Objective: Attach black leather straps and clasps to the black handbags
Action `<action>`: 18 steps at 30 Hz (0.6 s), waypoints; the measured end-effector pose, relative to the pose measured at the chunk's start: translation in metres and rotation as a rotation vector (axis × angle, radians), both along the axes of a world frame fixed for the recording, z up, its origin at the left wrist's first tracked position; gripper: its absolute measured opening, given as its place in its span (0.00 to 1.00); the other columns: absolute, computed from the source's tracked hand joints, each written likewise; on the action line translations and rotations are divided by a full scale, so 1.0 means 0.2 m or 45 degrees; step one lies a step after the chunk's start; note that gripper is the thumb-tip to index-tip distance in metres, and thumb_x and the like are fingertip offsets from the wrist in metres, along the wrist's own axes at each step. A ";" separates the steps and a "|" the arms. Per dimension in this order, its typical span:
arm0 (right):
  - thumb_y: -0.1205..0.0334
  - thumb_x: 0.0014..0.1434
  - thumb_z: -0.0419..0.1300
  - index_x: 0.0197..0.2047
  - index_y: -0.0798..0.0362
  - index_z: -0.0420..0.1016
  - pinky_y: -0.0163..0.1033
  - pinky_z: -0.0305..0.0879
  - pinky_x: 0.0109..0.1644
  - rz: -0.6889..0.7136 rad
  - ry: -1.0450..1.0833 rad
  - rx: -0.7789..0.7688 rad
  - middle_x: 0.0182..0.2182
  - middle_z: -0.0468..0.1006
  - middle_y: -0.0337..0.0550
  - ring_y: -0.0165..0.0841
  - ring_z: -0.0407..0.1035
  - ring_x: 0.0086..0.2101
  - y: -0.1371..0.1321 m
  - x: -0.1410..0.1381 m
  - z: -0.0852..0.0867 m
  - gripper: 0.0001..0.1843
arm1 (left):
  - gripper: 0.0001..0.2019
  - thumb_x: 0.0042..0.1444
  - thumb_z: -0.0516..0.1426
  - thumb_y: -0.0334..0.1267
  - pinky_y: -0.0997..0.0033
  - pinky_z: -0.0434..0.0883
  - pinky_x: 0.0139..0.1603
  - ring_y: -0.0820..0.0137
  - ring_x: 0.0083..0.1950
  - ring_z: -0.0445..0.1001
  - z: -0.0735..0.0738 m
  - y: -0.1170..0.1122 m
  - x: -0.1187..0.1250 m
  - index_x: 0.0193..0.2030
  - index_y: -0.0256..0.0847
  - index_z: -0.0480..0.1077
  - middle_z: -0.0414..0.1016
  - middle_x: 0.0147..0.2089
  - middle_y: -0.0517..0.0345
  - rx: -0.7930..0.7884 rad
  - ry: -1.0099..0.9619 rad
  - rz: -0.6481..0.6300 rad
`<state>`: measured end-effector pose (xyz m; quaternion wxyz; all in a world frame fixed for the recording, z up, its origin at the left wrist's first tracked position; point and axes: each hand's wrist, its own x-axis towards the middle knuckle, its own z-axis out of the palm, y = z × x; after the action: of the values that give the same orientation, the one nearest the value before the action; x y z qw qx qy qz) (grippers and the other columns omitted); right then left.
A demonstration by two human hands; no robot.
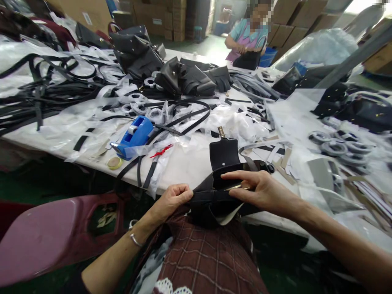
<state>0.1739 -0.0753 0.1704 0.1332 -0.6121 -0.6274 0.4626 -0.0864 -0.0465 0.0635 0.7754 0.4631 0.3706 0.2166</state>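
Note:
A black handbag [202, 206] rests at the table's near edge, above my lap, with its top open. Its flap [224, 153] stands up on the far side, with a gold-coloured clasp [221, 132] at the tip. My left hand [176, 198] is closed, pinching the bag's left edge between thumb and fingers. At the opening, my right hand [263, 192] grips the bag's inner part beside a gold-toothed zipper [235, 187]. Its index finger stretches across the opening, and its other fingers are partly hidden. A pale lining shows on the bag's near side.
A blue tape dispenser [136, 134], a yellow tape roll [114, 163] and a red tie [161, 150] lie left. Black straps [33, 94], plastic wrap and more bags [196, 79] cover the table [190, 163]. A pink stool [45, 237] stands left. Another person [249, 34] handles a bag opposite.

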 end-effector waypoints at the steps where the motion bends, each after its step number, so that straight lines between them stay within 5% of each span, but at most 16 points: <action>1: 0.53 0.58 0.61 0.56 0.51 0.76 0.31 0.45 0.21 0.005 -0.048 -0.019 0.17 0.62 0.30 0.24 0.52 0.19 0.01 0.02 -0.01 0.24 | 0.25 0.53 0.61 0.58 0.79 0.48 0.21 0.81 0.21 0.50 -0.02 0.00 -0.02 0.26 0.39 0.58 0.53 0.20 0.69 0.007 0.017 -0.007; 5: 0.49 0.59 0.60 0.49 0.49 0.80 0.31 0.52 0.24 0.118 -0.221 -0.135 0.21 0.72 0.34 0.26 0.61 0.21 0.06 0.09 -0.01 0.20 | 0.23 0.57 0.58 0.57 0.79 0.50 0.21 0.80 0.20 0.52 -0.03 0.00 -0.05 0.28 0.39 0.60 0.56 0.20 0.68 0.015 0.039 -0.181; 10: 0.47 0.65 0.53 0.44 0.47 0.81 0.34 0.62 0.35 0.494 -0.430 -0.089 0.34 0.81 0.40 0.34 0.73 0.33 0.11 0.04 0.07 0.19 | 0.14 0.59 0.58 0.48 0.79 0.63 0.30 0.77 0.29 0.66 0.08 0.04 0.01 0.37 0.36 0.69 0.69 0.30 0.61 0.163 0.050 -0.382; 14: 0.42 0.64 0.52 0.56 0.48 0.74 0.37 0.62 0.39 0.495 -0.562 0.095 0.41 0.81 0.46 0.41 0.74 0.40 0.10 -0.09 0.07 0.26 | 0.15 0.61 0.55 0.49 0.76 0.66 0.31 0.75 0.29 0.68 0.15 0.04 0.09 0.39 0.37 0.67 0.69 0.30 0.61 0.154 0.018 -0.423; 18: 0.44 0.63 0.55 0.37 0.53 0.77 0.33 0.58 0.29 0.403 -0.417 -0.079 0.32 0.80 0.44 0.34 0.72 0.31 0.09 -0.16 -0.01 0.20 | 0.11 0.60 0.55 0.45 0.77 0.62 0.29 0.76 0.27 0.64 0.13 0.00 0.11 0.38 0.37 0.69 0.66 0.28 0.64 0.226 0.111 -0.317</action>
<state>0.1414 -0.0581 0.1683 -0.0635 -0.5768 -0.7143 0.3912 -0.0653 -0.0471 0.0898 0.7355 0.5811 0.3231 0.1302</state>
